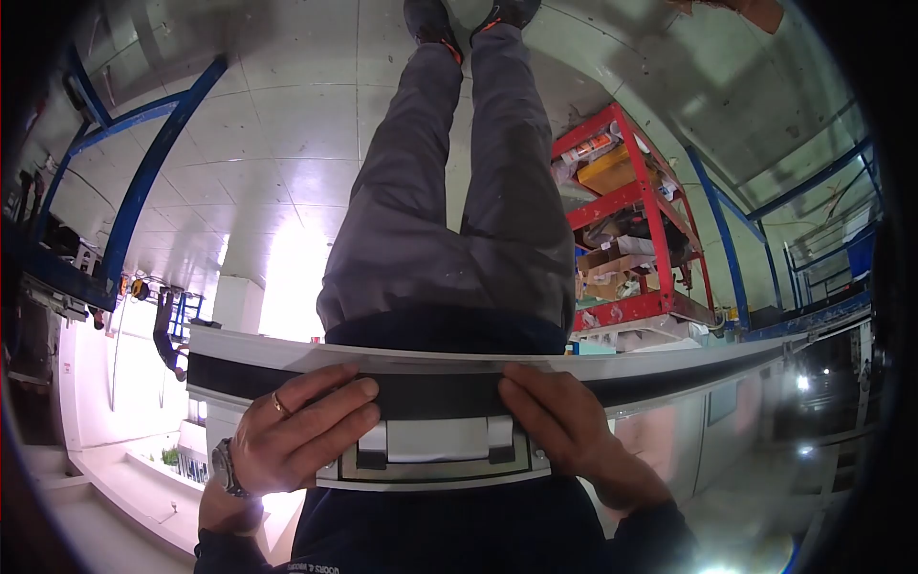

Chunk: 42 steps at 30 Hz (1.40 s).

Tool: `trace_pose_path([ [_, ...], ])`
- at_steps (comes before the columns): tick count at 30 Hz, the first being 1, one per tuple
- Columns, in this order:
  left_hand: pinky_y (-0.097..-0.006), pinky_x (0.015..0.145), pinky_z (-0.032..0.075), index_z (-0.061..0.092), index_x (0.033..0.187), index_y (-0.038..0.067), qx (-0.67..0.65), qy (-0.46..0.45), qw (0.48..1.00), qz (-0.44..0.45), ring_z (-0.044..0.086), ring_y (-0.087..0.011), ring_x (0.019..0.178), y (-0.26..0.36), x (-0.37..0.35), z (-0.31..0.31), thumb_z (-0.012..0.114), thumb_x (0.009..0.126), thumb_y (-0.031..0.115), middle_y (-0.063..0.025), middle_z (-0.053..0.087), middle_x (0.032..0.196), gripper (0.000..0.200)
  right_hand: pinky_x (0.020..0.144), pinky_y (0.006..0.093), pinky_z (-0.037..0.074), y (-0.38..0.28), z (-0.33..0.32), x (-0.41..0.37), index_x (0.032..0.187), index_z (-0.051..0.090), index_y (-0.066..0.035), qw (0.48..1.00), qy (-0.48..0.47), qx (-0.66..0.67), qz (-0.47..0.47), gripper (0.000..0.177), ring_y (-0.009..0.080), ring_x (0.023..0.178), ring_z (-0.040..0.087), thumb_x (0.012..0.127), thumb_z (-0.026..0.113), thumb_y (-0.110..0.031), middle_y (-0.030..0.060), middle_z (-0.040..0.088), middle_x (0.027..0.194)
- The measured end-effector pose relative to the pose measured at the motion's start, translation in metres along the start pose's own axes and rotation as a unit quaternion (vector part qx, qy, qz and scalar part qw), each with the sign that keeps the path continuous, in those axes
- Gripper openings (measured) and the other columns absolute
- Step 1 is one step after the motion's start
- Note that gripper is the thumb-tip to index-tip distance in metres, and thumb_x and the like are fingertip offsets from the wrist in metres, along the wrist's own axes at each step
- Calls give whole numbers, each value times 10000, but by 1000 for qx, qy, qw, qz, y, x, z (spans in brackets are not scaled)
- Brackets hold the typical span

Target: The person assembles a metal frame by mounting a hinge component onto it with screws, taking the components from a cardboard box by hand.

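A long white profile (459, 361) with a black strip (435, 394) along it runs across in front of my waist. My left hand (296, 430), with a ring and a wristwatch (226, 467), has its fingers together over the profile's near edge, the fingertips on the black strip. On the other side, my right hand (555, 421) holds the same profile, its fingertips at the strip too. Between the hands sits a silver, rectangular fitting (437, 440) with dark corner pieces in a framed recess. Both thumbs are hidden.
Beyond the profile are my legs (449, 182) in grey trousers. A red shelf rack (655, 225) with boxes and loose items stands to the right. Blue metal frames (143, 191) stand at the left, and another blue frame (722, 239) at the right.
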<state>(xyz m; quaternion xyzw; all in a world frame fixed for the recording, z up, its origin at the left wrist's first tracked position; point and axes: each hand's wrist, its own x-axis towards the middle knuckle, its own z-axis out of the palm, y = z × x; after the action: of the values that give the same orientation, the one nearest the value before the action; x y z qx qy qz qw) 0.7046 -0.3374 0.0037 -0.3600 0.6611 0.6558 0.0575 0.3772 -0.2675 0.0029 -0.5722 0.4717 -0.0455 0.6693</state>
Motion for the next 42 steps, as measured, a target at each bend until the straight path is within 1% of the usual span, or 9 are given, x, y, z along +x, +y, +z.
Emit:
trace_pose_path([
  [6, -352, 824, 657, 757, 1071, 48, 49, 91, 993, 59, 705, -351, 1102, 11, -9, 3, 763, 800, 59, -122, 740, 1167, 271, 631, 298, 538, 1, 8, -9, 1135, 718, 59, 985, 123, -64, -104, 382, 219, 728, 648, 766, 728, -42, 242, 685, 1223],
  [13, -457, 907, 603, 719, 1133, -53, -37, 84, 992, 81, 707, -392, 1072, 47, -5, -34, 774, 767, 237, -197, 732, 1118, 471, 784, 390, 599, -28, -14, -3, 1120, 729, 24, 975, 127, -65, -172, 380, 343, 939, 722, 770, 748, -124, 219, 708, 1182],
  [18, -358, 852, 591, 704, 1249, 3, -146, 105, 982, 51, 764, -318, 912, 76, -15, -56, 985, 634, 356, -180, 764, 1039, 762, 973, 404, 544, -38, 10, -52, 1210, 662, 26, 930, 120, 344, 40, 734, 284, 1112, 701, 599, 971, -238, 192, 719, 1186],
  [22, -326, 904, 545, 514, 1455, 58, -419, 95, 903, 15, 686, -227, 1119, 87, -16, -60, 921, 759, 285, -135, 697, 1230, 837, 1040, 403, 510, -64, 20, -54, 1419, 501, 68, 795, 195, 563, 114, 961, 271, 1203, 642, 738, 886, -490, 177, 646, 1308],
  [26, -292, 796, 523, 380, 1506, 95, -447, 235, 860, 75, 652, -132, 986, 128, 20, -30, 845, 836, 212, -111, 685, 1134, 824, 918, 569, 601, -75, 21, -49, 1521, 405, -22, 745, 201, 632, 76, 830, 499, 1163, 648, 958, 632, -589, 263, 586, 1386],
  [31, -278, 752, 511, 396, 1509, 81, -467, 188, 860, 80, 654, -103, 890, 136, 21, -43, 796, 835, 153, -77, 707, 955, 787, 1113, 627, 446, -93, 11, -63, 1591, 289, -42, 705, 123, 694, -78, 1123, 454, 1346, 529, 835, 595, -814, 223, 444, 1556],
  [35, -289, 773, 518, 377, 1530, 34, -406, 162, 893, 109, 671, -120, 909, 158, 9, -51, 800, 837, 200, -110, 718, 973, 829, 1121, 503, 468, -97, -46, -70, 1583, 304, 2, 875, 82, 469, -81, 1088, 381, 1321, 570, 857, 674, -720, 227, 505, 1504],
  [37, -304, 813, 526, 353, 1547, 3, -319, 197, 920, 115, 677, -144, 959, 168, 12, -48, 817, 840, 257, -155, 717, 1049, 883, 1006, 374, 532, -117, -41, -54, 1473, 459, 31, 926, 154, 344, -14, 850, 240, 1204, 639, 839, 795, -425, 174, 620, 1342],
  [42, -334, 963, 513, 316, 1570, -44, -372, 167, 913, 32, 638, -174, 1136, 180, -7, -38, 817, 883, 318, -212, 650, 1300, 925, 924, 358, 551, -96, -5, -27, 1355, 553, 19, 881, 264, 393, -17, 752, 191, 1062, 667, 808, 831, -416, 109, 675, 1200],
])
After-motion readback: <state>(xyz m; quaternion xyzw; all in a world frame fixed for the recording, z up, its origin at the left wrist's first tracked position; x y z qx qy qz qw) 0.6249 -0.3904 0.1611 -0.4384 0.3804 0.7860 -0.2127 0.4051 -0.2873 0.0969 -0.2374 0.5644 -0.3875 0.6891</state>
